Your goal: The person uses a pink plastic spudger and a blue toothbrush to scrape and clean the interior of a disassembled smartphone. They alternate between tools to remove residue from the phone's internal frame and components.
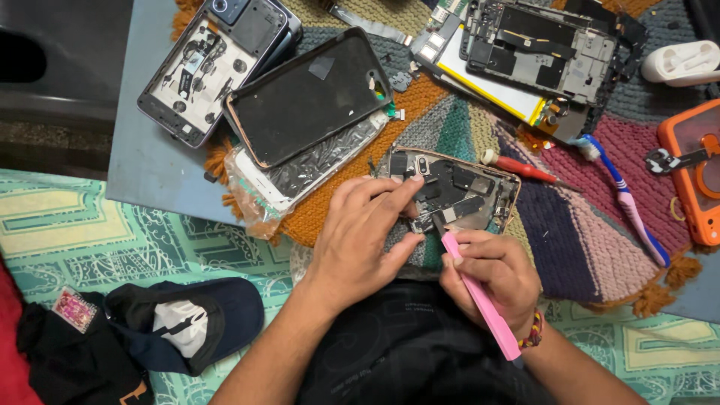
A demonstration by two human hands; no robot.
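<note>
An opened phone (472, 187) with its back off lies on a colourful woven mat (570, 225), its black and metal inner parts showing. My left hand (360, 236) pinches its near left edge between thumb and index finger. My right hand (491, 274) grips a pink pry tool (480, 296), and the tool's dark tip touches the phone's near edge beside my left thumb.
A red-handled screwdriver (521, 169) and a blue and pink toothbrush (626, 202) lie right of the phone. Other dismantled phones (206, 67), a black back cover (307, 94), an orange case (694, 172) and a white earbud case (682, 61) lie around. A dark cap (184, 322) sits lower left.
</note>
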